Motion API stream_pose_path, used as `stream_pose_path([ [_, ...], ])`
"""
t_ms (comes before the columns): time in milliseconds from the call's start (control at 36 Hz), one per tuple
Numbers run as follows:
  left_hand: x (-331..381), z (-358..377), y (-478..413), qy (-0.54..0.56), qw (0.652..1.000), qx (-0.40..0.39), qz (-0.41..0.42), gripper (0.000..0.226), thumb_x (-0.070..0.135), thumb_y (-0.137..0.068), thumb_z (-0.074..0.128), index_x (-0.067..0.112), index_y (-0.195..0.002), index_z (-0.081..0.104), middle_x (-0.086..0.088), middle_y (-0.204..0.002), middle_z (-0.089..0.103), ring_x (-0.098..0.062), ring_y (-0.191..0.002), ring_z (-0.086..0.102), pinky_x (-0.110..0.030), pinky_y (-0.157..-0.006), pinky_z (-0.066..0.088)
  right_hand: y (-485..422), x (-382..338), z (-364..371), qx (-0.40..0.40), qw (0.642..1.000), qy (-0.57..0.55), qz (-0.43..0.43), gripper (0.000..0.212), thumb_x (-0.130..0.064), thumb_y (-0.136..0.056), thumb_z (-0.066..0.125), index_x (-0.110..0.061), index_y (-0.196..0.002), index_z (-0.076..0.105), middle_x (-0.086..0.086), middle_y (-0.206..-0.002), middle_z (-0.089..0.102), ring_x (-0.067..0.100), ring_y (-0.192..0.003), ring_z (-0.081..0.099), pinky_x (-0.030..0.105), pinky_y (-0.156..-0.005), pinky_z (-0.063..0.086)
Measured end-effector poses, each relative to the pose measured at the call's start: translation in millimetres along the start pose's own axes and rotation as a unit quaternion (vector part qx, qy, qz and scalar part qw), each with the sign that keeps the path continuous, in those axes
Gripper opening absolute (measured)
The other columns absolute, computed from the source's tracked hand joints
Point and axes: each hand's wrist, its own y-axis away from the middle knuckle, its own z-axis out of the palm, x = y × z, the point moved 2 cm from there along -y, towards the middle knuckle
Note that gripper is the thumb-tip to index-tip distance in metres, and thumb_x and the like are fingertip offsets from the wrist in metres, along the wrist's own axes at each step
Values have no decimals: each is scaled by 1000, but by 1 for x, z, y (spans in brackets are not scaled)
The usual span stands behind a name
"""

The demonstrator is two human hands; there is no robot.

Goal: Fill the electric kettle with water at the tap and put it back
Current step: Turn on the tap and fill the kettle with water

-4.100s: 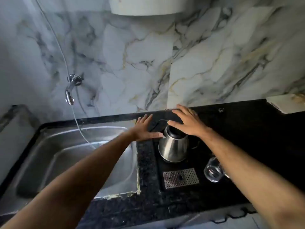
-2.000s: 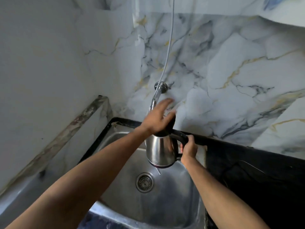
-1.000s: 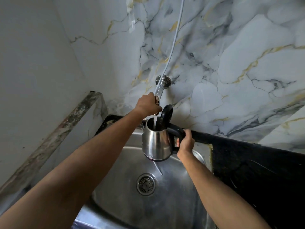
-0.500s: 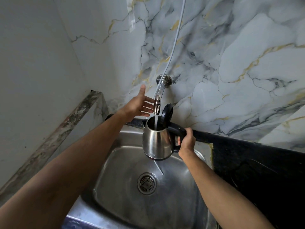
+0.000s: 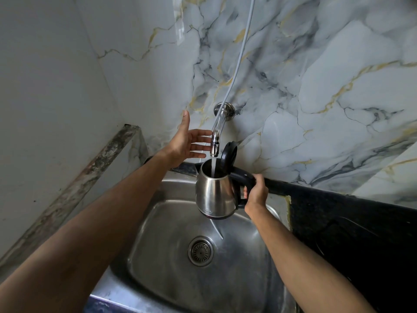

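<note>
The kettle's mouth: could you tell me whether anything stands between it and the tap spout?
Nothing visible does. The lid is tipped back, clear of the tap spout, and water falls straight into the kettle.

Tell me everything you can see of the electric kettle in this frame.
The electric kettle has a polished steel body with a black handle and a black hinged lid that stands open. It is held roughly upright in the air over the steel sink, its mouth under the tap, and a stream of water runs into it. The right hand grips the handle; nothing else touches it. The left hand is open beside the tap, clear of the kettle. The water level inside cannot be seen.
</note>
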Motion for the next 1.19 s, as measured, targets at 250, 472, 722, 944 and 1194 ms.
stream_pose_path([
  [250,1,1,0,0,1000,-5,2,107,94,-71,13,17,-112,74,-13,-114,73,-26,-101,71,-43,-84,54,-1,1,2,-1,1000,-7,-3,24,-27,-79,60,-16,-58,61,-3,-43,53,9,-36,44,18,-35,29],
  [472,1,1,1,3,1000,-6,1,107,93,-73,12,16,-115,73,-14,-116,72,-26,-101,70,-41,-83,55,-2,2,3,-8,1000,3,-7,27,-28,-80,59,-15,-57,61,-2,-41,50,10,-35,41,19,-35,27],
  [722,1,0,1,4,1000,-10,4,106,93,-72,15,15,-117,72,-14,-117,72,-26,-102,70,-41,-81,55,-2,4,2,-13,1000,2,-2,24,-30,-78,60,-16,-60,64,-3,-43,52,9,-38,44,20,-35,30],
  [944,-1,-2,-2,10,1000,-13,3,106,93,-73,16,15,-116,72,-14,-116,72,-28,-103,69,-42,-81,55,-2,2,4,-7,1000,-4,5,20,-27,-80,59,-15,-65,61,-3,-46,52,9,-39,45,19,-36,29],
  [1194,-5,-6,-8,4,1000,-27,6,99,91,-75,21,16,-116,72,-12,-116,72,-26,-102,70,-40,-79,57,-1,1,6,-10,1000,-8,1,23,-28,-80,58,-16,-60,62,-3,-43,51,9,-37,43,20,-36,29],
])
